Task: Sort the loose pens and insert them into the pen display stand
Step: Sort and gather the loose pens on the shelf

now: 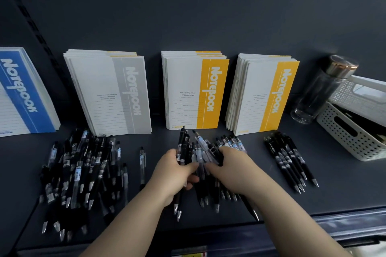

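Grip: left hand (175, 171) curls round black bunch (182, 144); right hand (229, 165) curls over middle pile (225, 142), touching it, so both equally near. Pens' long axis runs near-far, tips twd person. Unsorted heap (83, 173) left, sorted row (290, 160) right. Behind, notebooks (192, 89) read "Notebook"; small print too tiny to read. Display stand not in view.

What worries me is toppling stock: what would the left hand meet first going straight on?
Likely the middle pen pile, just ahead of the left hand; behind it, a yellow notebook stack. Depth unclear.
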